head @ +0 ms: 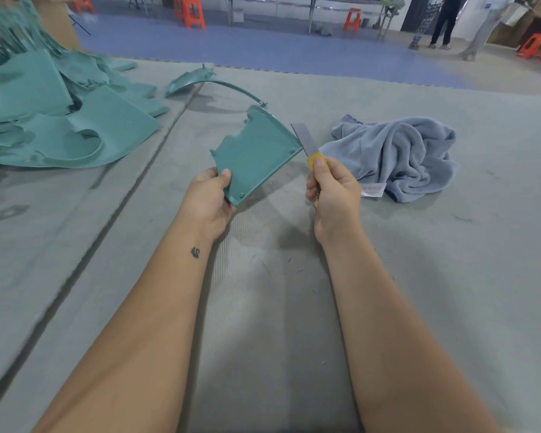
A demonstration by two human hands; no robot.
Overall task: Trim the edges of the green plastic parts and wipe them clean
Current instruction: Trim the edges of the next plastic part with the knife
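Note:
My left hand grips the near corner of a fan-shaped green plastic part, thumb on its face, holding it tilted above the grey mat. My right hand holds a yellow-handled knife, its grey blade pointing up and away, close beside the part's right corner. A crumpled grey-blue cloth lies on the mat just right of the knife.
A pile of green plastic parts fills the left side. A curved green piece lies further back. A seam runs across the grey mat. Orange stools, tables and standing people are in the background.

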